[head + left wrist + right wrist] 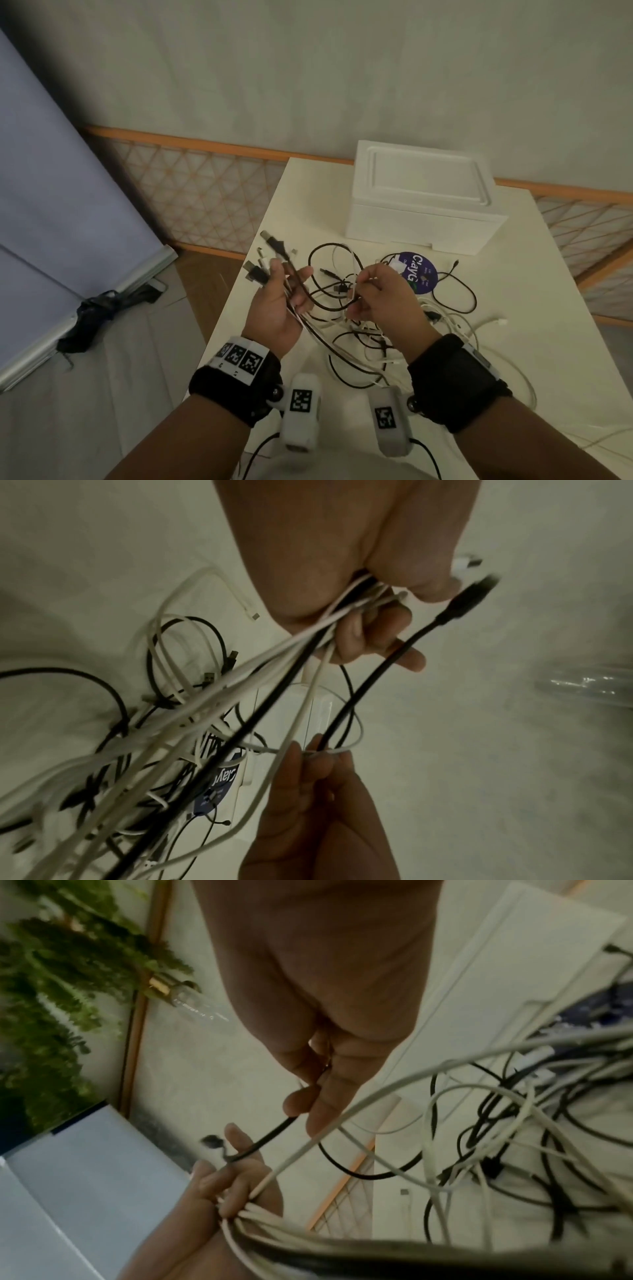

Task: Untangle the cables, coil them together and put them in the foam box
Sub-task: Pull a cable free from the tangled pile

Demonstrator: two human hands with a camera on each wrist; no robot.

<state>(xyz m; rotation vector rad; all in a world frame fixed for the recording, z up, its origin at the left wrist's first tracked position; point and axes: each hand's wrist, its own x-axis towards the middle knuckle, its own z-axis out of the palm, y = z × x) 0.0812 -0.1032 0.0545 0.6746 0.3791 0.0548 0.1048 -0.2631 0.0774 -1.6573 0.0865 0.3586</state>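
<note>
Head view: above a white worktop point(513, 342), the left hand point(274, 308) grips a bundle of black and white cables point(359, 329) with plugs fanning out past its fingers, while the right hand point(380, 301) pinches a black cable. The tangle lies on the worktop near the closed foam box point(421, 198) at the far side, beside a purple disc point(419, 277).

Left wrist view: fingers point(356, 639) curl round several cables.

Right wrist view: thumb and finger pinch the black cable point(270, 1137); a plant point(51, 988) stands left.

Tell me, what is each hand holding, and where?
The left hand grips a bundle of cables just below their plugs; the right hand pinches one black cable mid-length.
</note>
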